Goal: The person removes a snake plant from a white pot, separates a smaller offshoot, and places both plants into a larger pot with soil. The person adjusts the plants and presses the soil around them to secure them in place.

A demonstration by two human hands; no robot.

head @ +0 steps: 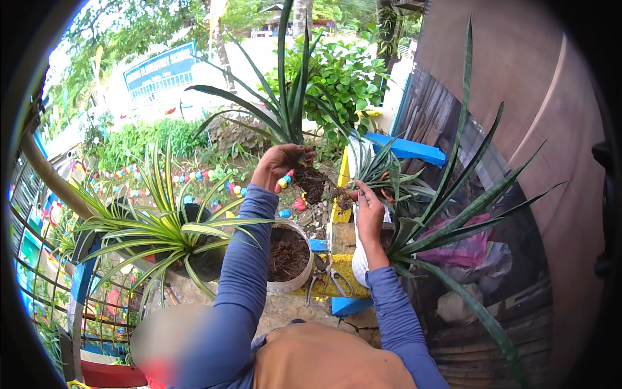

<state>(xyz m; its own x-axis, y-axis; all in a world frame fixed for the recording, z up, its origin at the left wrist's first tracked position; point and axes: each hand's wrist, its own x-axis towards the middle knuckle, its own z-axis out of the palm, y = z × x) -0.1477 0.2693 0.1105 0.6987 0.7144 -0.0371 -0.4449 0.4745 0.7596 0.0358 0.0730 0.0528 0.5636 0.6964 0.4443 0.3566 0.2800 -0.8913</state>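
Note:
My left hand (282, 163) is closed around the base of a plant with long sword-shaped leaves (290, 92), holding it upright in the air. Dark soil and roots (311, 184) hang bare below that grip. At the right, my right hand (370, 209) pinches the end of a smaller soil-covered root clump (342, 198) between thumb and index finger. Below and between my forearms stands a round whitish pot (294, 288) with dark soil (287, 253) inside. Pruning shears (330, 277) lie beside it on a yellow-painted bench (350, 270), handles towards me.
A striped spider-like plant (180, 233) in a dark pot spreads at left, its leaves reaching my left sleeve. Other long-leaved plants (413, 238) crowd my right forearm. A blue-painted beam (408, 148) juts out behind. Colourful painted stones (299, 204) edge the garden bed.

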